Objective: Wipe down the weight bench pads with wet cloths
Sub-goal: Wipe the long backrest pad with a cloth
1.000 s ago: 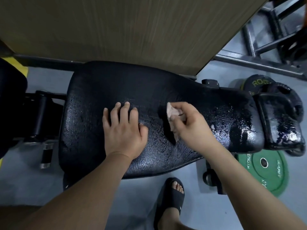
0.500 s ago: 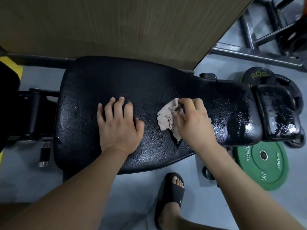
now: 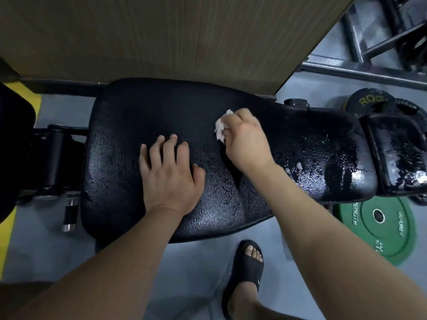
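Slip risk: the bench pad [image 3: 129, 125] glistens with droplets toward its right end. A palm leaning on that cracked, wet skin could slide if weight shifts onto it.
Shedding risk: two pale flecks [image 3: 299, 165] lie on the pad just right of the right wrist. They may be scraps of the cloth [image 3: 220, 128]; hard rubbing on the rough surface could leave more.
Missed-area risk: the pad's far edge, under the wooden panel [image 3: 161, 38], and its left end look duller. Short strokes near the middle could leave them unwiped.
Left hand [image 3: 169, 174]: flat on the middle of the pad, fingers spread, thumb out to the right. It holds nothing and seems to brace.
Right hand [image 3: 245, 142]: fingers curled over the crumpled pale cloth, pressing it to the pad just right of the left hand's fingertips and nearer the far edge. Only a tuft of cloth shows past the knuckles.
Small pad [image 3: 397, 158]: butts against the big pad's right end, also wet and shiny.
Stage: mid-wipe, by my reading.
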`<state>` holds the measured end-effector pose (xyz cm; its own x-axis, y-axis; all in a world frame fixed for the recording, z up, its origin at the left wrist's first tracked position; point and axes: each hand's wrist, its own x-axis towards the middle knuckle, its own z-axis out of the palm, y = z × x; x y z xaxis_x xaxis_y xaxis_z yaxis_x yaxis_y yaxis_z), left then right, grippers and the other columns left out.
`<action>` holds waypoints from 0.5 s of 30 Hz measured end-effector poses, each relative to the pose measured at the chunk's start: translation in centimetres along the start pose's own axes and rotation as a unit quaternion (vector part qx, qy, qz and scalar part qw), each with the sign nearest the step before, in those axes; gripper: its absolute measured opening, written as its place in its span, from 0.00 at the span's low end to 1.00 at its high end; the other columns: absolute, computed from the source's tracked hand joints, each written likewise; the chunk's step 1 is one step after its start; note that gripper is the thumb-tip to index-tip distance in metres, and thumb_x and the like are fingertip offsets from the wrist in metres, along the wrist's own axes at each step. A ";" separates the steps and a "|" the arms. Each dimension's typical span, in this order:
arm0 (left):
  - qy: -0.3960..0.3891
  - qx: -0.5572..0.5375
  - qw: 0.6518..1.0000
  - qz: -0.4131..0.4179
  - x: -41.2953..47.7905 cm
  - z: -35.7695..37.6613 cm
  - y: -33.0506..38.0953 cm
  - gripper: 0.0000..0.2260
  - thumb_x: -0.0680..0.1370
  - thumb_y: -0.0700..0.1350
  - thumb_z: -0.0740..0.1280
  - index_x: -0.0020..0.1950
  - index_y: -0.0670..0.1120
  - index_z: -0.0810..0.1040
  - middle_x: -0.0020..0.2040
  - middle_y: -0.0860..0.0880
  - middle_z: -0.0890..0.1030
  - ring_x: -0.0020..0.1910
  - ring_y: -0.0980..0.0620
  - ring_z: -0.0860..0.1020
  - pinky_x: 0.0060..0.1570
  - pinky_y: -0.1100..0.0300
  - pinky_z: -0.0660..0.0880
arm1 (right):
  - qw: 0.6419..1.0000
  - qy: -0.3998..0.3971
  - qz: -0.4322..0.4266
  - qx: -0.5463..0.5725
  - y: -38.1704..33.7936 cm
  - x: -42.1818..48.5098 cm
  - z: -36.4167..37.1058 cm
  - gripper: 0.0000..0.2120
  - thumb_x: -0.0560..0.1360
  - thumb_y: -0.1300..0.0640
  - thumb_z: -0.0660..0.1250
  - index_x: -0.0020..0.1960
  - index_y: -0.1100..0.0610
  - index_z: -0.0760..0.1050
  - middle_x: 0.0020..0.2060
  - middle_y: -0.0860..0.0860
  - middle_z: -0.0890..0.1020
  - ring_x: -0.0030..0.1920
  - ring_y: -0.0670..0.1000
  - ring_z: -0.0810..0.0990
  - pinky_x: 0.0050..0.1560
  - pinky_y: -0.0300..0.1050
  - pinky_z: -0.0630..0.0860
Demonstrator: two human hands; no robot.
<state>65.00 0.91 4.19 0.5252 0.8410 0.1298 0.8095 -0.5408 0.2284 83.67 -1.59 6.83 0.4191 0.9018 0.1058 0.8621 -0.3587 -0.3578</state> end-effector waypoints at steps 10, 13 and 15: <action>-0.001 0.001 1.000 -0.004 0.1 0.2 0.1 0.21 0.76 0.52 0.61 0.66 0.45 0.74 0.71 0.43 0.73 0.74 0.39 0.66 0.75 0.36 0.56 | 0.994 -0.053 -0.081 0.047 -0.1 -1.7 -0.5 0.11 0.75 0.60 0.63 0.54 0.57 0.80 0.51 0.54 0.77 0.49 0.59 0.78 0.53 0.56 0.78; 0.003 0.003 1.000 -0.002 0.1 0.2 0.1 0.21 0.77 0.52 0.60 0.66 0.45 0.74 0.71 0.44 0.73 0.74 0.39 0.66 0.75 0.36 0.56 | 0.997 -0.028 -0.064 0.037 -0.8 -0.2 -0.2 0.11 0.73 0.62 0.62 0.51 0.57 0.81 0.50 0.54 0.78 0.47 0.58 0.77 0.54 0.55 0.76; 0.000 0.005 1.000 0.001 0.1 0.3 0.0 0.21 0.76 0.52 0.60 0.67 0.45 0.74 0.72 0.44 0.73 0.74 0.39 0.66 0.75 0.36 0.56 | 0.991 -0.062 -0.111 0.041 -1.0 -3.2 -0.9 0.11 0.74 0.60 0.62 0.52 0.56 0.81 0.51 0.53 0.78 0.47 0.56 0.75 0.54 0.53 0.75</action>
<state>65.15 1.01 3.96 0.5265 0.8402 0.1301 0.8113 -0.5422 0.2187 81.73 -4.32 7.66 0.1789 0.9808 0.0778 0.9010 -0.1315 -0.4133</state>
